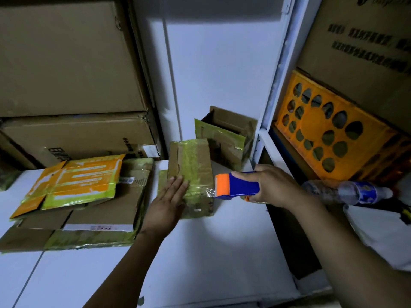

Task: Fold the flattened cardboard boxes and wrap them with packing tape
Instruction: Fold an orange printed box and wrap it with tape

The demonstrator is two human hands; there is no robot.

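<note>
White tabletop (pixel 211 252) bears one folded box (pixel 195 165) seemingly mid-taping, left hand (pixel 169 201) pressed flat on it, right hand (pixel 273 187) gripping the tape dispenser (pixel 235 185), flattened boxes (pixel 89 207) waiting alongside.

1. Mid-table (pixel 200 252): folded box (pixel 195 165), left hand (pixel 169 201) flat on its near top.
2. At 3 o'clock of the box, at its right edge: tape dispenser (pixel 235 185), gripped in the right hand (pixel 273 185).
3. At 9 o'clock, just beside: pile of flattened boxes (pixel 89 196) on the table.
4. At 1 o'clock, behind: open box (pixel 224 134).
5. At 10 o'clock, behind the pile: stacked cartons (pixel 66 63).
6. Farther at 3 o'clock, beyond the right hand: plastic bottle (pixel 347 192) on its side; at 2 o'clock, behind it: tilted crate (pixel 329 138).
</note>
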